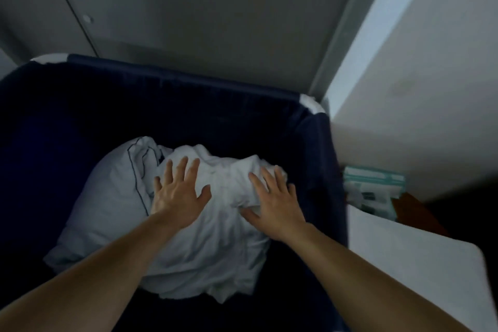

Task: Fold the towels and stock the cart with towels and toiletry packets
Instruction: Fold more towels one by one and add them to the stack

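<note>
A heap of crumpled white linen [215, 245] lies inside a dark navy fabric cart bin [188, 83]. One piece on the left of the heap has a thin dark piping line [134, 170]. My left hand [179, 194] lies flat on the top of the heap with its fingers spread. My right hand [275, 202] rests on the right side of the heap, fingers straight, thumb against a fold. Both forearms reach down into the bin.
Pale cabinet panels [188, 8] stand behind the bin. Right of the bin, a white surface [404, 264] sits low at the edge. Teal-and-white packets [374, 188] lie beyond it by a white wall [431, 89]. The bin's inside is dark around the linen.
</note>
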`<state>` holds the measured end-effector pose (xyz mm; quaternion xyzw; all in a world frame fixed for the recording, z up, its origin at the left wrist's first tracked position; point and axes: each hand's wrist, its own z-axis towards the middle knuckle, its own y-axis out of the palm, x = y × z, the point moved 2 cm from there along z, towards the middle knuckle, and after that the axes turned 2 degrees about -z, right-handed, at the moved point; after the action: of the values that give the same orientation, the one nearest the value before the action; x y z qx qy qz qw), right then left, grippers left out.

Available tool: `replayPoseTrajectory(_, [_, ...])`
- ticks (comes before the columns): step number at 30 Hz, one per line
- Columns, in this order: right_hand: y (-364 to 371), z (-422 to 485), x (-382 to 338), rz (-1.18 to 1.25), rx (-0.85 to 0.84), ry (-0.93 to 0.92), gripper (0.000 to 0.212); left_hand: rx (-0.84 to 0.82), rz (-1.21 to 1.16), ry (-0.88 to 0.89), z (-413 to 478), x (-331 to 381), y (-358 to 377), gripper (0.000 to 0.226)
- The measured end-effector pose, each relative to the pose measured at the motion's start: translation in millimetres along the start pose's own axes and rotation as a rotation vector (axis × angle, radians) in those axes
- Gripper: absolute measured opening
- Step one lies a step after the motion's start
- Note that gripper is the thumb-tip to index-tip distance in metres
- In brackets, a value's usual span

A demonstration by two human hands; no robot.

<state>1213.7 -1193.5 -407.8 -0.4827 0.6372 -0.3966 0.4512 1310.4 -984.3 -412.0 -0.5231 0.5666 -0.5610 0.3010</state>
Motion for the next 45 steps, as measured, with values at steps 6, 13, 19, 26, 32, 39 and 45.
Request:
replayPoseTrajectory(6, [94.2,106.6,-22.9,0.037,-0.182,0.114,0.098,-0.158,0.053,0.016,67.4,-101.7,68.6,0.077])
replayPoseTrajectory(13, [175.6,204.9,-31.3,-0.2,-0.188,0.014,0.118,-0.233,0.019,0.06,113.5,-148.9,149.9,0.079])
replayPoseTrajectory(19, [231.9,235.7,-57.1,-0.368,-0.264,-0.106,0.118,-0.25,0.05,0.109,132.4,-158.7,178.0,0.096])
replayPoseTrajectory(26, [228.3,212.0,-63.0,-0.014,-0.155,-0.048,0.041,-0.335,-0.028,0.141,128.6,-156.7,172.1,0.103])
replayPoseTrajectory(32, [130.4,162.4,-60.2,0.672,0.112,0.069,0.023,-0.519,-0.198,0.257,102.8,-142.3,130.8,0.124])
replayPoseTrajectory(39, [-39.8,79.5,-68.7,1.034,0.292,-0.058,0.026,-0.28,-0.081,0.519,92.7,-35.8,23.2,0.131])
replayPoseTrajectory(45, [-139.3,-4.8,-24.5,1.2,0.387,-0.094,0.033,-0.1,-0.508,0.317,43.3,59.9,-79.2,0.07])
